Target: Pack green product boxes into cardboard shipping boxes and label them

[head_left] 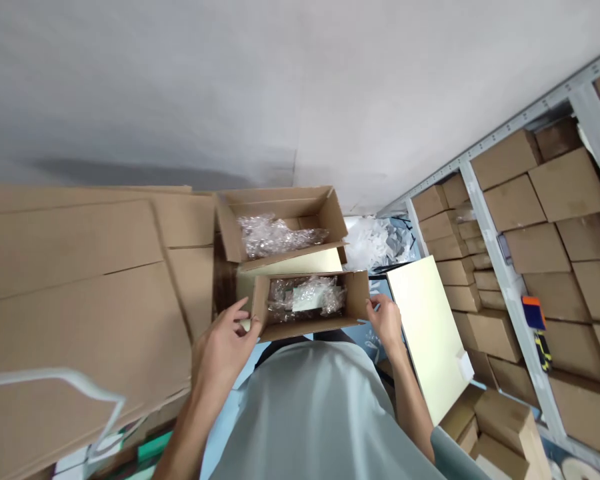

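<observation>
In front of my body an open cardboard box (285, 331) holds crumpled clear bubble wrap (280, 303) around a pale, light-green item (307, 298). My left hand (230, 340) grips the flap at its left end, thumb against the cardboard and fingers curled at the edge. At the opposite end, my right hand (386, 323) pinches the right flap between thumb and fingers. Just beyond stands a second, larger open cardboard box (275, 195) with more bubble wrap (280, 237) inside. A pale yellow board (285, 264) lies between the two boxes.
Large cardboard cartons (80, 267) fill the left side, with a white cable (55, 375) across them. Metal shelving (510, 280) stacked with brown boxes runs along the right. A cream panel (430, 333) leans beside my right arm. White plastic wrapping (370, 240) lies near the wall.
</observation>
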Available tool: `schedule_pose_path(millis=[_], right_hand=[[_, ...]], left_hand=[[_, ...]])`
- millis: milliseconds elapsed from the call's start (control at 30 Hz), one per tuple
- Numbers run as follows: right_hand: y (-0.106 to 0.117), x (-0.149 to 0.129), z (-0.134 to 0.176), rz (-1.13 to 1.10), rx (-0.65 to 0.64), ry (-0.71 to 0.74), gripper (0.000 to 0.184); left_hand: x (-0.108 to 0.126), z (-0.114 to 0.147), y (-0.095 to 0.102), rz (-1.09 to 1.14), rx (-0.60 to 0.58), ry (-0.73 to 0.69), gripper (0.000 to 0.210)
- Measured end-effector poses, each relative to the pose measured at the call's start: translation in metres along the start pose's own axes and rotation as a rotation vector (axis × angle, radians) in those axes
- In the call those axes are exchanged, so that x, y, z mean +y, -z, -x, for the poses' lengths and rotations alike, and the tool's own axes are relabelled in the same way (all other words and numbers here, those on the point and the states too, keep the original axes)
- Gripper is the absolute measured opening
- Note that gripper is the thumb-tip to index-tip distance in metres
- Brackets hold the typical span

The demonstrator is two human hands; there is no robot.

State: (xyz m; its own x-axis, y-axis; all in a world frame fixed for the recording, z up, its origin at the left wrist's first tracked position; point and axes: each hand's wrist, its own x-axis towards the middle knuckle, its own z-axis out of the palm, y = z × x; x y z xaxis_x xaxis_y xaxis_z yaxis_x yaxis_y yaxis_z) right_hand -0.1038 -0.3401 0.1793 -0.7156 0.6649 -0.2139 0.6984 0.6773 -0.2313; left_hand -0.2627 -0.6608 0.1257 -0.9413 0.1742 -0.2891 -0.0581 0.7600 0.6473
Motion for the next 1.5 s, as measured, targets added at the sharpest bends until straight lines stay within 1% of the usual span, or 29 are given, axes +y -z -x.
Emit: schedule_pose_path(millis=[67, 167, 267, 367, 467, 633, 733, 833, 900, 1000, 1100, 1200, 1267, 1333, 1433, 1500], right_hand=[[0.009, 0.027, 0.014, -0.024, 0.031, -0.072, 0.024], [0.019, 0.075, 0.033, -0.091, 0.080, -0.206, 0.026], [0.024, 0.129, 0.050, -0.199, 0.134, -0.342, 0.030], [0.026, 0.189, 0.071, -0.310, 0.215, -0.448, 0.030], [0.027, 0.251, 0.098, -0.397, 0.315, -0.535, 0.029], [0.030, 0.351, 0.137, -0.497, 0.453, -0.699, 0.030], [0.032, 0.399, 0.152, -0.534, 0.516, -0.820, 0.032], [0.034, 0.434, 0.159, -0.540, 0.587, -0.924, 0.032], [0.036, 0.450, 0.160, -0.539, 0.614, -0.971, 0.031], [0.036, 0.465, 0.154, -0.533, 0.629, -1.026, 0.030], [0.035, 0.470, 0.142, -0.520, 0.626, -1.070, 0.027], [0.034, 0.469, 0.126, -0.519, 0.598, -1.116, 0.025], [0.034, 0.465, 0.115, -0.530, 0.583, -1.131, 0.024], [0.035, 0.461, 0.107, -0.530, 0.590, -1.122, 0.025], [0.039, 0.455, 0.102, -0.513, 0.618, -1.110, 0.033], [0.040, 0.451, 0.103, -0.511, 0.634, -1.126, 0.037]], left_hand=[[0.020, -0.002, -0.013, -0.030, -0.083, -0.046, 0.052], [0.060, 0.000, -0.039, -0.104, -0.212, -0.119, 0.050], [0.107, 0.011, -0.071, -0.155, -0.295, -0.198, 0.046], [0.156, 0.026, -0.111, -0.148, -0.344, -0.292, 0.043], [0.207, 0.043, -0.162, -0.128, -0.391, -0.400, 0.043], [0.294, 0.080, -0.266, -0.149, -0.525, -0.565, 0.050], [0.341, 0.106, -0.321, -0.171, -0.592, -0.641, 0.053], [0.379, 0.126, -0.363, -0.197, -0.634, -0.706, 0.051], [0.400, 0.132, -0.386, -0.216, -0.652, -0.745, 0.048], [0.425, 0.133, -0.416, -0.235, -0.684, -0.800, 0.043], [0.445, 0.127, -0.442, -0.262, -0.711, -0.845, 0.037], [0.459, 0.119, -0.463, -0.289, -0.739, -0.880, 0.033], [0.463, 0.113, -0.470, -0.278, -0.779, -0.909, 0.033], [0.463, 0.107, -0.474, -0.239, -0.820, -0.952, 0.035], [0.455, 0.102, -0.474, -0.159, -0.865, -1.020, 0.041], [0.449, 0.101, -0.474, -0.123, -0.886, -1.037, 0.045]])
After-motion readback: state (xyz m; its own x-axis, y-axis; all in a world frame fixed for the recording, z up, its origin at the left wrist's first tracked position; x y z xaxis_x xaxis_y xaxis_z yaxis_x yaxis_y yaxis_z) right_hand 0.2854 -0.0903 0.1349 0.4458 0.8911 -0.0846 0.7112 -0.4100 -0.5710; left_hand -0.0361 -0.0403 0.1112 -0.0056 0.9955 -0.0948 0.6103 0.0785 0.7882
